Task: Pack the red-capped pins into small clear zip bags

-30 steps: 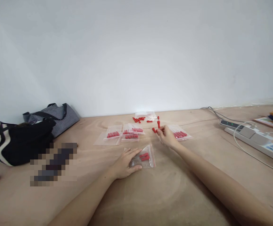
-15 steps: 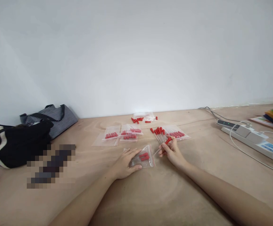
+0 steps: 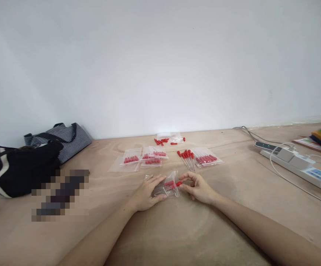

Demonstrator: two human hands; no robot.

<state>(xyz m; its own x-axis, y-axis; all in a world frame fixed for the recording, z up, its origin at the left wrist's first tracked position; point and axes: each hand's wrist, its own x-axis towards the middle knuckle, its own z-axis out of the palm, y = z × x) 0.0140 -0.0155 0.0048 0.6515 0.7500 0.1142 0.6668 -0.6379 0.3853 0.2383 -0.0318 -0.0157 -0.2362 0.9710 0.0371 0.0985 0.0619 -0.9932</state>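
Left hand point(image 3: 146, 193) flat on clear bag point(image 3: 158, 190), right hand point(image 3: 198, 188) pinching red dropper point(image 3: 179, 183) — loose droppers point(image 3: 185, 153), filled bags point(image 3: 131, 159) beyond.

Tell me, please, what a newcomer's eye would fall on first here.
First, likely, comes the red-topped stick in the right hand, at the end of a clear bag that the left hand rests on. Next, perhaps, comes the fan of red-topped sticks beyond the right hand, then the white power strip, far right.
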